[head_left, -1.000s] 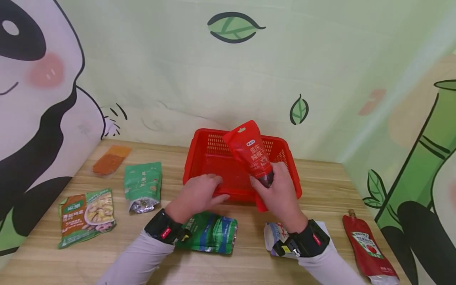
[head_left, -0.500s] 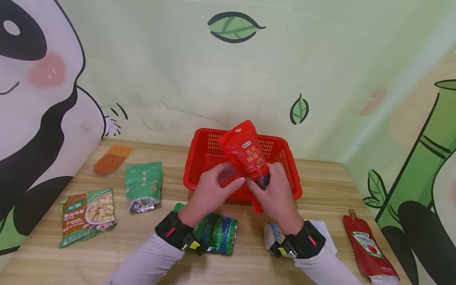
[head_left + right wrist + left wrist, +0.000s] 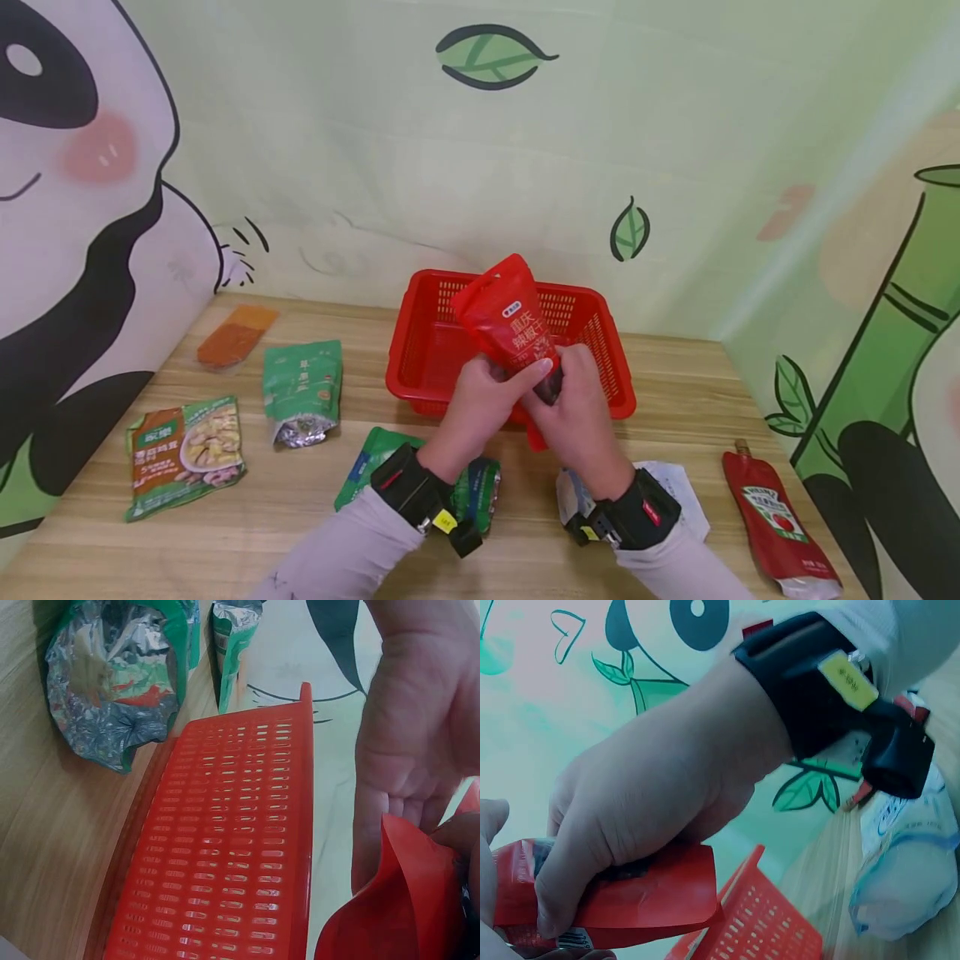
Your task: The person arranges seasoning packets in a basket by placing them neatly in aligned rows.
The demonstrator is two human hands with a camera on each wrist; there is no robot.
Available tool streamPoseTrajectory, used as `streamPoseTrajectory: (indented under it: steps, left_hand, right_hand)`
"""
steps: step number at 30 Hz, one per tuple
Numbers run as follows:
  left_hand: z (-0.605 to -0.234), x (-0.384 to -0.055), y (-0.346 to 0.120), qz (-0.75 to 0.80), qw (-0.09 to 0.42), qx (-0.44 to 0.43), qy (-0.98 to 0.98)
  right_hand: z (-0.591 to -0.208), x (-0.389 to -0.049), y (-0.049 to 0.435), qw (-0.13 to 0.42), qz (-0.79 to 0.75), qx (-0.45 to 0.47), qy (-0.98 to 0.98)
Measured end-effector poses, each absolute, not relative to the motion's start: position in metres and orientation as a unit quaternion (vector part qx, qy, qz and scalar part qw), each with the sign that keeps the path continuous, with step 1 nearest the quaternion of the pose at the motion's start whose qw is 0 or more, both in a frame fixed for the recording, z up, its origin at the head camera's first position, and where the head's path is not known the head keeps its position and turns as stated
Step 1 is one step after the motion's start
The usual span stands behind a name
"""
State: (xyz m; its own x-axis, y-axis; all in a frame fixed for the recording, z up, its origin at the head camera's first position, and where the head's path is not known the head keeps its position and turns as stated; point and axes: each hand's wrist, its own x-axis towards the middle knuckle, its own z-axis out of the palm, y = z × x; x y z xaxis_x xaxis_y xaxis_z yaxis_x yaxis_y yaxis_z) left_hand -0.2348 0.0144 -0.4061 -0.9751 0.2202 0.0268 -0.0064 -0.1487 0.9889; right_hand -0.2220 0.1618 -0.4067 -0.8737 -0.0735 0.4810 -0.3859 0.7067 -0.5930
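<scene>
Both hands hold a red pouch with white Chinese print and a dark lower part, tilted above a red plastic basket. My left hand pinches its lower left side, thumb lying across the front. The right hand grips the lower right edge; in the left wrist view its thumb presses the pouch's red film. Some fingers are hidden behind the pouch. Under the left forearm lies a green pouch, partly covered. Beneath the right wrist is a white and blue packet.
On the table's left lie an orange-brown sachet, a green pouch with a silver base and a brown and green food packet. A red ketchup pouch lies at right. A printed cloth wall stands behind.
My left hand has moved right, from above the basket's front left to the red pouch, and now holds it too. The pouch's top has shifted slightly left. The right hand keeps its grip.
</scene>
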Motion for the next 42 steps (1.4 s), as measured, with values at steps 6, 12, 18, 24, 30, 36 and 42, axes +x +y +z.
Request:
streamPoseTrajectory:
  steps: [6, 12, 18, 24, 30, 36, 42]
  left_hand:
    - [-0.405, -0.234, 0.017, 0.757, 0.034, 0.087, 0.647]
    - [-0.407, -0.235, 0.020, 0.754, 0.010, 0.061, 0.654]
    - [-0.406, -0.234, 0.023, 0.754, -0.008, 0.048, 0.655]
    - [-0.403, -0.233, 0.026, 0.750, -0.019, 0.050, 0.659]
    - [-0.402, -0.233, 0.025, 0.745, -0.027, 0.047, 0.665]
    - [-0.401, -0.235, 0.017, 0.732, -0.016, 0.055, 0.678]
    - [-0.397, -0.238, -0.001, 0.701, 0.050, 0.046, 0.710]
  right_hand:
    - [-0.408, -0.221, 0.159, 0.227, 0.353, 0.138, -0.897]
    - [-0.409, -0.219, 0.156, 0.232, 0.349, 0.134, -0.898]
    - [-0.411, -0.219, 0.153, 0.248, 0.348, 0.136, -0.894]
    - [-0.411, -0.220, 0.151, 0.265, 0.356, 0.140, -0.885]
    - [-0.412, -0.219, 0.149, 0.265, 0.354, 0.130, -0.888]
    - [-0.411, -0.217, 0.152, 0.231, 0.362, 0.123, -0.895]
    - [-0.408, -0.215, 0.169, 0.102, 0.451, 0.138, -0.876]
